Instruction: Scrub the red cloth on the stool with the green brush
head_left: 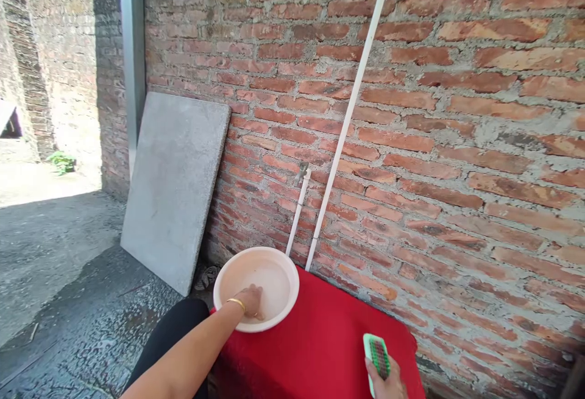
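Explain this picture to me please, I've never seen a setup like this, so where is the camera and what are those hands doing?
There is no machine here, just a person working with two bare hands. The single picture comes from a camera worn on that person's head, looking forward and down. The left hand, with a gold bracelet at its wrist, reaches into a pale round basin; I can't tell whether it grips anything there. The right hand holds a green scrub brush over the red surface, on which the basin sits. Behind are a brick wall and, to the left, a leaning gray slab.
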Available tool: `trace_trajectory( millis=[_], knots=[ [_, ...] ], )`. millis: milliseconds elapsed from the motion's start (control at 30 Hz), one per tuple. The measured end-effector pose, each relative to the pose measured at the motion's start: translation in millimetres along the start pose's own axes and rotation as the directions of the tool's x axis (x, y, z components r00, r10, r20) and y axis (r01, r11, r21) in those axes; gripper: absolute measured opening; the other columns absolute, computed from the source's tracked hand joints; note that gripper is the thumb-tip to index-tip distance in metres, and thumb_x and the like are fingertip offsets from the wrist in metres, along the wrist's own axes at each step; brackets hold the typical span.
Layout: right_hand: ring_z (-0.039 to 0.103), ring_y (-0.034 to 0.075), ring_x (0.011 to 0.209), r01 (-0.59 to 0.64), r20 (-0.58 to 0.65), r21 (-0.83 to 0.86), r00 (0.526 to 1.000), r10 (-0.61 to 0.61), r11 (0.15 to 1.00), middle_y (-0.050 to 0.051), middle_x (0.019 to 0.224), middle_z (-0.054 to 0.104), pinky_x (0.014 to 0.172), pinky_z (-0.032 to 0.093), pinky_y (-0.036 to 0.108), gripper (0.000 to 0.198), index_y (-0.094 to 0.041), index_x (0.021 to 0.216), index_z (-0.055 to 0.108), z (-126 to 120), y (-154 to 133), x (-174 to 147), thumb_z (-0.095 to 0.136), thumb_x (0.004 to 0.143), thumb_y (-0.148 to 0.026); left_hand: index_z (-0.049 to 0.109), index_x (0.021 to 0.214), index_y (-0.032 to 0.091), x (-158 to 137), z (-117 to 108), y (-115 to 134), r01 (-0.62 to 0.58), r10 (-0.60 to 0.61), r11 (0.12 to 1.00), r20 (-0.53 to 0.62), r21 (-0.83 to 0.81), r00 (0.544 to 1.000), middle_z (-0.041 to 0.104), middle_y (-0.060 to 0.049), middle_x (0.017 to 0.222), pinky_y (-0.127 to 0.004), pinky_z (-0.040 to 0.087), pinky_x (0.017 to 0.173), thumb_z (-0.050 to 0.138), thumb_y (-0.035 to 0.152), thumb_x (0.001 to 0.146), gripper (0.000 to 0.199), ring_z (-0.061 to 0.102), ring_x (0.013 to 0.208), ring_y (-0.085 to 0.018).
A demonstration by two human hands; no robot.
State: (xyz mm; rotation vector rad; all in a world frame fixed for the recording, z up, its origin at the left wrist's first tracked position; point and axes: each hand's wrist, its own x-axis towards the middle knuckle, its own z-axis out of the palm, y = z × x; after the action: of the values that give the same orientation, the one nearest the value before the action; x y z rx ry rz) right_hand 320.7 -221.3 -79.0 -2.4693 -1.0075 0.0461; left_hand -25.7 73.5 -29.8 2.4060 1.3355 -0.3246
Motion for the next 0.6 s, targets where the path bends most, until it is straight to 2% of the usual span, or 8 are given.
trace_trajectory(
  millis=[100,200,267,333,433,500,567,600],
  knots=[
    [0.070,0.034,0.109,0.029,0.095,0.134,0.995,-0.042,0.991,0.013,0.123,0.071,0.085,0.058,0.045,0.063,-0.030,0.137,0.058,32,-54,-19,0.045,0.084,-0.061,0.050,0.139,0.008,0,0,-1,-0.005,0.005,1.000,-0.002,-0.018,1.000,0.050,-0.027,0.144,-0.049,0.042,0.110,0.075,0.044,0.064,0.087,0.055,0.129,-0.042],
    [0.063,0.028,0.123,0.219,0.192,0.130,0.951,-0.242,0.967,0.007,0.136,0.065,0.094,0.054,0.038,0.064,-0.031,0.143,0.053,60,-108,-43,0.054,0.081,-0.045,0.050,0.139,0.009,3,2,-2,-0.001,0.001,1.000,0.006,-0.014,1.000,0.049,-0.027,0.144,-0.048,0.041,0.110,0.075,0.044,0.063,0.088,0.055,0.130,-0.042],
    [0.057,0.028,0.131,0.323,0.274,0.100,0.900,-0.339,0.941,0.006,0.140,0.063,0.102,0.050,0.037,0.068,-0.033,0.142,0.054,71,-131,-57,0.063,0.074,-0.038,0.050,0.139,0.009,5,4,-4,-0.005,0.005,1.000,0.004,-0.007,1.000,0.050,-0.026,0.144,-0.048,0.042,0.110,0.075,0.045,0.063,0.088,0.055,0.129,-0.042],
    [0.054,0.029,0.135,0.366,0.319,0.065,0.874,-0.366,0.929,0.006,0.142,0.061,0.105,0.047,0.037,0.071,-0.034,0.141,0.056,73,-140,-62,0.067,0.071,-0.036,0.049,0.140,0.008,7,5,-4,-0.001,0.001,1.000,-0.003,-0.001,1.000,0.049,-0.026,0.144,-0.048,0.042,0.110,0.075,0.047,0.063,0.090,0.055,0.129,-0.042],
    [0.064,0.029,0.122,0.262,0.243,0.023,0.934,-0.260,0.965,0.010,0.136,0.065,0.097,0.053,0.040,0.064,-0.032,0.142,0.055,58,-117,-49,0.059,0.078,-0.043,0.049,0.140,0.007,6,5,-4,0.005,-0.005,1.000,-0.002,-0.004,1.000,0.049,-0.027,0.143,-0.049,0.043,0.109,0.076,0.047,0.064,0.091,0.055,0.129,-0.043],
    [0.071,0.031,0.106,0.087,0.163,0.014,0.983,-0.088,0.996,0.014,0.126,0.069,0.086,0.057,0.045,0.062,-0.028,0.141,0.055,39,-80,-31,0.046,0.085,-0.054,0.050,0.139,0.007,4,3,-3,-0.001,0.001,1.000,-0.009,-0.011,1.000,0.050,-0.028,0.143,-0.049,0.043,0.109,0.076,0.046,0.064,0.089,0.055,0.129,-0.043],
    [0.074,0.036,0.093,-0.087,0.067,-0.003,0.994,0.087,0.996,0.018,0.110,0.073,0.077,0.058,0.050,0.066,-0.026,0.136,0.060,20,-32,-10,0.037,0.086,-0.063,0.051,0.138,0.007,3,2,-2,-0.006,0.005,1.000,-0.014,-0.020,1.000,0.051,-0.028,0.142,-0.049,0.043,0.109,0.077,0.044,0.063,0.087,0.056,0.128,-0.043],
    [0.074,0.038,0.086,-0.109,0.010,-0.024,0.994,0.109,0.994,0.019,0.098,0.075,0.073,0.058,0.053,0.065,-0.028,0.130,0.064,12,-10,-1,0.034,0.086,-0.064,0.052,0.137,0.008,2,1,-2,-0.006,0.006,1.000,-0.014,-0.022,1.000,0.051,-0.028,0.142,-0.049,0.043,0.109,0.078,0.044,0.063,0.087,0.056,0.128,-0.043]
  ],
)
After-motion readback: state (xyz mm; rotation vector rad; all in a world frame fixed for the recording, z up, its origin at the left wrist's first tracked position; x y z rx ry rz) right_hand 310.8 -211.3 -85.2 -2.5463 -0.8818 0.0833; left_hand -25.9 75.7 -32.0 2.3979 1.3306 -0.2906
